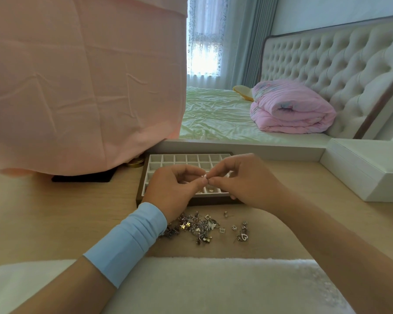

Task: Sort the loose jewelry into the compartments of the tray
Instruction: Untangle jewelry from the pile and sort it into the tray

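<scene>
Left hand [175, 189], right hand [243, 184] — fingers [216, 181] of both clamped on tiny silver piece [204, 176] above tray [145, 175]; slip risk — piece drops into wrong compartment

A light wooden bench [55, 211] stood against a bed [213, 114] spread with a crumpled pale green sheet. A cream tufted headboard [327, 64] rose at the right under a pale wall [327, 12]. A folded pink quilt [290, 107] lay on the bed, a yellow cushion [242, 91] just behind it. Daylight came through a lace curtain [204, 41] at the window, with blue-grey drapes [252, 41] beside it. A large pink cloth [77, 87] hung over the bench's left side, and a white box [368, 168] sat at its right.
</scene>
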The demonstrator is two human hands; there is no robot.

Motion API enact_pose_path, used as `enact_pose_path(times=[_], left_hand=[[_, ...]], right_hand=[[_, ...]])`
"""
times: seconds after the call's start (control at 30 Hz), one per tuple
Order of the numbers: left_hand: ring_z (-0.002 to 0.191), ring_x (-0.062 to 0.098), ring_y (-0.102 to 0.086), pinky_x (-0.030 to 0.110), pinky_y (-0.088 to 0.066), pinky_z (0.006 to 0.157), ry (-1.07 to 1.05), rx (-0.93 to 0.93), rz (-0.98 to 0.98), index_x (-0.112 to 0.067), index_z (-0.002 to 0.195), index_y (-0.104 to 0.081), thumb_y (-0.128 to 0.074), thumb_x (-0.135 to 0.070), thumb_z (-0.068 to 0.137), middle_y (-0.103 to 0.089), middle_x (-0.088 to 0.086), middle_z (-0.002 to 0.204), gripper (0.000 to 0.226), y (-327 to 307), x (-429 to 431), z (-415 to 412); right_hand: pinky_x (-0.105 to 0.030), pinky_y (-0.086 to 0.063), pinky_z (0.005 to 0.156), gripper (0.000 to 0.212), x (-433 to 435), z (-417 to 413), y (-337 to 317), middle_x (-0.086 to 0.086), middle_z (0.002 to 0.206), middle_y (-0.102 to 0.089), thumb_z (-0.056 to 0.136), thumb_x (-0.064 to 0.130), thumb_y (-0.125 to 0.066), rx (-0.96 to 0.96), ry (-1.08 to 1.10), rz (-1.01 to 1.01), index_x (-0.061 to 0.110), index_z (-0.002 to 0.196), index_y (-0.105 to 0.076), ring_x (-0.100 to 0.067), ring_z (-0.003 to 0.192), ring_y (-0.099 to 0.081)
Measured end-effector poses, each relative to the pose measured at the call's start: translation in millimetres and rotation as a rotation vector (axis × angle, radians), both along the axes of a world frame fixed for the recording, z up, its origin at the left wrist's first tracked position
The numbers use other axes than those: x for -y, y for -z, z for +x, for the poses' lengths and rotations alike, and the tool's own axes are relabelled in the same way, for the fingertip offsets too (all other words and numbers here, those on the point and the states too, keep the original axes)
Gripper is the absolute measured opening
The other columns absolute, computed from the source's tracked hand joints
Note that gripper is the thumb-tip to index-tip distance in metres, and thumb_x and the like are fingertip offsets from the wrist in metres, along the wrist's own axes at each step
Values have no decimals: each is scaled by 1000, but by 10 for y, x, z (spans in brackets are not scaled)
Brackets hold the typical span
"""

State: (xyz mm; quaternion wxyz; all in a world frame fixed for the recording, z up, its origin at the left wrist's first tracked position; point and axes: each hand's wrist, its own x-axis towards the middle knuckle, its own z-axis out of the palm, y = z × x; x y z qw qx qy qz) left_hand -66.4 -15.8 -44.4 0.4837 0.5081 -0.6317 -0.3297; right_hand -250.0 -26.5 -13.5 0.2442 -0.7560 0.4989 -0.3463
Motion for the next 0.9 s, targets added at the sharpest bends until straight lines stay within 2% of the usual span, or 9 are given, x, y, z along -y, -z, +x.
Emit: enact_pose_path(times=[0.03,0.1,0.23,0.3,0.4,0.47,0.53,0.8,0.9], left_hand=[[70,-2,-66,16,-48,59,-3,10,-3,-26,92,-76,-77,-25,82,-75,-12,80,11,1,15,13],[75,0,-67,19,-49,61,-2,29,-15,-27,94,-76,-77,-26,82,-75,-13,82,12,-11,39,33],[82,0,-66,20,-54,72,-12,96,-78,-30,101,-74,-71,-29,87,-73,-17,87,14,-66,64,97],[87,-2,-60,15,-48,75,-39,306,-139,-35,109,-69,-65,-34,90,-68,-21,96,19,-65,81,172],[113,6,-49,27,-42,97,-33,656,-195,-37,122,-61,-58,-44,91,-60,-16,122,31,-9,124,294],[125,10,-40,34,-34,108,-13,816,-192,-39,129,-55,-54,-53,90,-53,-14,133,42,49,154,342],[129,9,-35,33,-28,111,14,916,-183,-40,135,-49,-48,-59,91,-47,-15,139,49,104,172,348],[130,10,-35,33,-28,110,52,897,-129,-41,138,-43,-43,-62,91,-45,-15,141,52,202,219,335],[130,10,-34,32,-27,110,50,892,-136,-40,139,-42,-43,-62,92,-44,-14,141,52,204,219,329]], right_hand=[[-8,-38,55,5,7,8,-36,18,69,-71,82,24,-82,-61,0,-50,29,81,-80,5,51,-58],[-9,-36,58,5,30,28,-103,26,68,-69,82,29,-81,-181,-15,-105,33,80,-80,11,58,-58],[-18,-39,67,5,181,50,-234,25,76,-70,86,33,-76,-310,-20,-141,36,83,-78,18,66,-57],[-24,-47,76,5,315,30,-290,23,84,-71,88,34,-73,-391,11,-133,35,87,-78,14,73,-60],[-36,-54,91,8,487,12,-290,19,96,-70,92,37,-69,-570,32,-26,33,94,-76,-1,91,-64],[-38,-55,91,8,546,43,-237,17,99,-69,93,37,-69,-671,18,27,33,96,-75,-7,94,-64],[-38,-56,90,9,579,84,-170,16,99,-69,93,36,-69,-731,-2,40,33,98,-75,-7,93,-63],[-30,-52,76,11,643,191,-109,14,96,-64,94,37,-64,-905,10,-19,37,100,-73,-10,89,-61],[-32,-54,77,12,659,252,-138,12,96,-66,94,36,-63,-982,19,-9,35,99,-75,-11,88,-61]])
